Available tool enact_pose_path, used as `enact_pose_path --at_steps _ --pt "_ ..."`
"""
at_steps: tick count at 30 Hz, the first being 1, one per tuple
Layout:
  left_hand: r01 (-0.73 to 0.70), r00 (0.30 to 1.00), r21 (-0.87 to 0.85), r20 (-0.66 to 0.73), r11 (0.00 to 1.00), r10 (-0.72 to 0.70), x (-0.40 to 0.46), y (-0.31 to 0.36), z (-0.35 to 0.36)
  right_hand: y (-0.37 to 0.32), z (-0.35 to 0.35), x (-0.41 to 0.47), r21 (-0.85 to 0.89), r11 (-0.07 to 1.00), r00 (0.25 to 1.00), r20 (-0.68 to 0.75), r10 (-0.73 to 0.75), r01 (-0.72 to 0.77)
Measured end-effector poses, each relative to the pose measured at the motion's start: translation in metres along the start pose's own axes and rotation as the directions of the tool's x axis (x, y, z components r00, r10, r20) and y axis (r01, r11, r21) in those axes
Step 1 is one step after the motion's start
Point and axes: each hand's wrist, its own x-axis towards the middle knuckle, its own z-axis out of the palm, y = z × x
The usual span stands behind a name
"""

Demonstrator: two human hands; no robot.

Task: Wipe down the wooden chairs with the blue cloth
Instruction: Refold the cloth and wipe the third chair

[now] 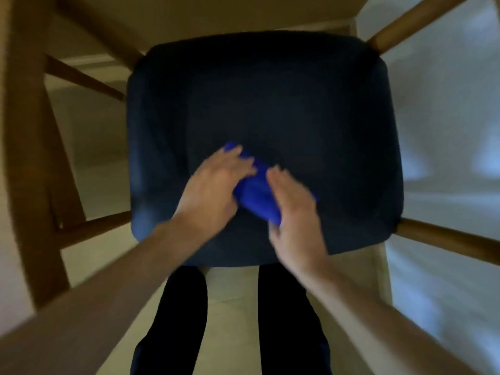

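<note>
Blue cloth point(255, 193) on chair seat point(297, 104), between both grips; left hand point(213, 190), right hand point(295, 212) hold it.

A home dining room — wooden chair point(446, 239), tiled floor point(232, 307).

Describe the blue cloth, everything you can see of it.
The blue cloth is a bright, deep blue, soft-looking fabric, bunched or folded into a compact wad. It lies on the dark seat of the chair, toward its near edge. The left hand covers its left end, the right hand its right end, so only the middle and a far corner show. Motion blur hides its texture and how the fingers lie.
</note>
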Motion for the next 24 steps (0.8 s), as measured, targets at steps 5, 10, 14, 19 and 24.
enact_pose_path --at_steps 5,10,14,19,24 --pt "0.116 0.991 0.121 0.049 0.986 -0.122 -0.056 -0.016 -0.002 -0.015 0.007 -0.018 -0.148 0.954 0.931 0.300 -0.209 0.261" --pt "0.125 0.980 0.187 -0.178 0.974 -0.091 0.013 -0.007 -0.028 -0.002 -0.052 0.074 -0.234 0.931 0.955 0.171 -0.243 0.279" --pt "0.123 0.982 0.167 -0.166 0.978 -0.095 0.080 -0.009 -0.043 -0.009 -0.058 0.143 -0.279 0.955 0.988 0.144 -0.062 0.100" --pt "0.199 0.970 0.061 -0.152 0.978 -0.188 0.026 -0.010 -0.018 -0.026 -0.012 0.075 -0.210 0.978 0.996 0.081 0.025 -0.007" --pt "0.260 0.964 0.032 -0.067 0.965 -0.257 -0.062 -0.004 0.010 -0.028 0.004 -0.006 -0.291 0.943 0.966 0.242 -0.089 0.160"
